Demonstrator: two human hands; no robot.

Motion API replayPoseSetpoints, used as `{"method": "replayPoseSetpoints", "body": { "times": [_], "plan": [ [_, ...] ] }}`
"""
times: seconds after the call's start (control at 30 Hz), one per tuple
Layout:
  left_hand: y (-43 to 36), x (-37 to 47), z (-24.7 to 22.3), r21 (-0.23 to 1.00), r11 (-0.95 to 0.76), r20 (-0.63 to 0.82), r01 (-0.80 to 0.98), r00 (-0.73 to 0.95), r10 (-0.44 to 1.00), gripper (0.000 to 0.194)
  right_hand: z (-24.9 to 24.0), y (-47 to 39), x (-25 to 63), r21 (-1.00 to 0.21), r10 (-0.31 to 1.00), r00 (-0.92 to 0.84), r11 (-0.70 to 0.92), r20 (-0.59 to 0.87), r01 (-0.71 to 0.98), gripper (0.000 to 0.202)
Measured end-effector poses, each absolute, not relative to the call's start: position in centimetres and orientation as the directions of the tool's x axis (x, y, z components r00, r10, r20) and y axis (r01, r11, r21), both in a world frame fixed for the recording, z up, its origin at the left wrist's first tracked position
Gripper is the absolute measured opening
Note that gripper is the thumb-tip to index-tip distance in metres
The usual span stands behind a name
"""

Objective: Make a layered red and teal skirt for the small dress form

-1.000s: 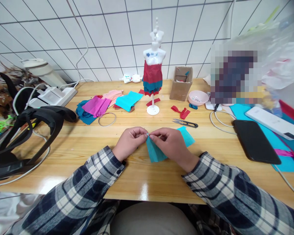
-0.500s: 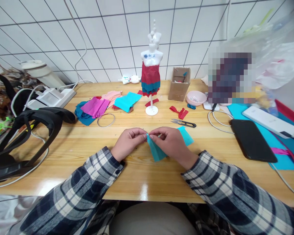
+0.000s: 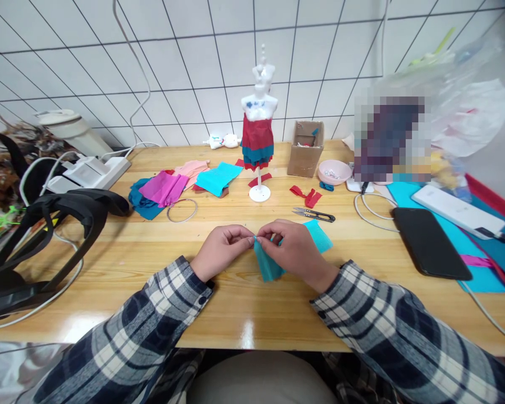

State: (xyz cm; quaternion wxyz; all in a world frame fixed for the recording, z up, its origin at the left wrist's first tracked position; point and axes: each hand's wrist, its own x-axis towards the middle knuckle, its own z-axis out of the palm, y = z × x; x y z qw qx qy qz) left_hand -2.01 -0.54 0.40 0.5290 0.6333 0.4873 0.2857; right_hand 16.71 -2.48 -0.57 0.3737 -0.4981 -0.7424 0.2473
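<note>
A turquoise piece of crepe paper [image 3: 266, 265] hangs from my pinched fingertips above the table. My left hand [image 3: 227, 247] grips its upper left corner between thumb and forefinger. Right beside it, my right hand [image 3: 293, 247] pinches the same top edge and covers the middle of the sheet; more turquoise shows behind this hand. Beyond my hands stands a small white mannequin [image 3: 258, 106] on a round base, dressed in a red and blue layered paper skirt [image 3: 257, 137]. Thread snips [image 3: 315, 215] lie just past my right hand, near red paper scraps [image 3: 307, 196].
Coloured paper sheets [image 3: 164, 188] and a wire ring [image 3: 182, 211] lie at the left, near a black headset strap [image 3: 79, 241] and a power strip [image 3: 92, 171]. A cardboard box [image 3: 305, 151], a pink bowl [image 3: 335, 172] and a black phone [image 3: 431, 242] are on the right.
Both hands keep their pinch on the turquoise paper, fingertips slightly lower in view. The paper's hanging part looks narrower and more gathered. The whole view has shifted a little.
</note>
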Motion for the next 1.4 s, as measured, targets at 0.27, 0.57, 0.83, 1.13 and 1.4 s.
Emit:
{"method": "replayPoseSetpoints", "body": {
  "times": [0.27,0.57,0.83,1.13,1.4],
  "plan": [
    [-0.40,-2.09,0.12,0.949,0.043,-0.155,0.312,0.343,0.926,0.029,-0.64,-2.54,16.75,-0.751,0.915,-0.234,0.403,0.328,0.523,0.007],
    [-0.27,-2.18,-0.10,0.956,0.029,-0.128,0.293,0.325,0.937,0.025,-0.75,-2.49,16.73,-0.746,0.906,-0.241,0.424,0.349,0.514,0.007],
    [-0.36,-2.24,-0.08,0.940,0.021,-0.139,0.341,0.326,0.935,0.030,-0.82,-2.46,16.77,-0.740,0.910,-0.223,0.414,0.350,0.530,0.007],
    [-0.26,-2.19,-0.28,0.956,0.036,-0.135,0.291,0.329,0.935,0.024,-0.75,-2.66,16.69,-0.722,0.898,-0.245,0.439,0.365,0.535,0.007],
    [-0.26,-2.14,-0.11,0.946,0.025,-0.137,0.322,0.331,0.934,0.025,-0.53,-2.72,16.67,-0.685,0.890,-0.239,0.452,0.388,0.572,0.005]
  ]
}}
